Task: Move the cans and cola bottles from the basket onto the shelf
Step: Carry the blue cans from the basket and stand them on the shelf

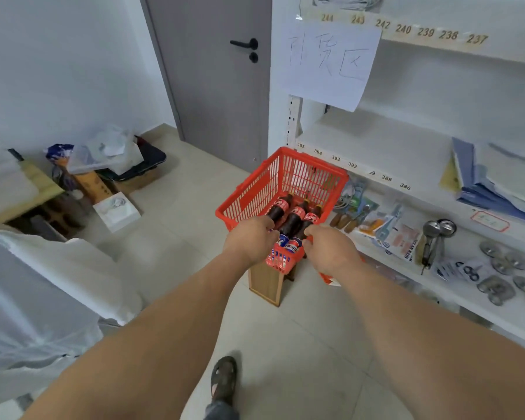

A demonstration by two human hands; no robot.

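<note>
A red plastic basket (255, 189) rests on a small wooden stool (265, 284) beside the white shelf (376, 144). Three cola bottles (294, 219) lie side by side in it, caps pointing away from me. Blue and red cans (285, 242) show at the basket's near end, between my hands. My left hand (250, 242) reaches in at the near left, its fingers curled over the base of the left bottle. My right hand (331, 248) reaches in at the near right, fingers curled by the base of the right bottle. What each hand grips is hidden.
The shelf's lower board (455, 286) holds packets, metal scoops and round metal pieces. Blue folders (482, 183) lie on the middle board. A grey door (212, 74) stands behind the basket. Boxes and bags (103, 171) clutter the left floor. My foot (223, 380) stands on the tiles.
</note>
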